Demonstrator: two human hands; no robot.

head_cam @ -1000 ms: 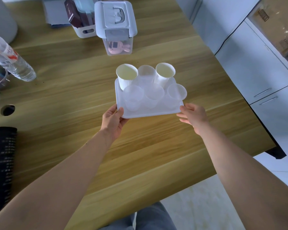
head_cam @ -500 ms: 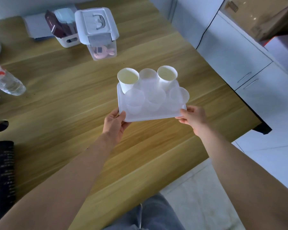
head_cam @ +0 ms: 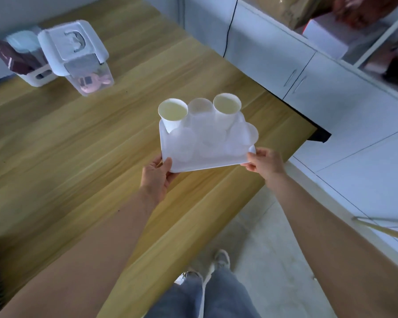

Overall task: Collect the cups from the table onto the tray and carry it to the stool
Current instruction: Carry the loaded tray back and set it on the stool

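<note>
A white tray (head_cam: 200,165) is held in the air above the wooden table (head_cam: 67,157), close to the table's right corner. Several cups stand upright on it: two white paper cups (head_cam: 172,114) at the back corners and clear plastic cups (head_cam: 182,143) between and in front of them. My left hand (head_cam: 156,176) grips the tray's near left corner, thumb on top. My right hand (head_cam: 265,162) pinches the near right corner. No stool is in view.
A lidded clear storage box (head_cam: 78,58) and a white basket (head_cam: 25,65) stand at the table's far left. White cabinets (head_cam: 308,72) run along the right. A wooden pole (head_cam: 386,230) lies low at the right. My legs and shoes are below, on the pale floor.
Both hands closed on the tray's near corners and lifted it off the table. The view has swung right, toward the table corner and the cabinets.
</note>
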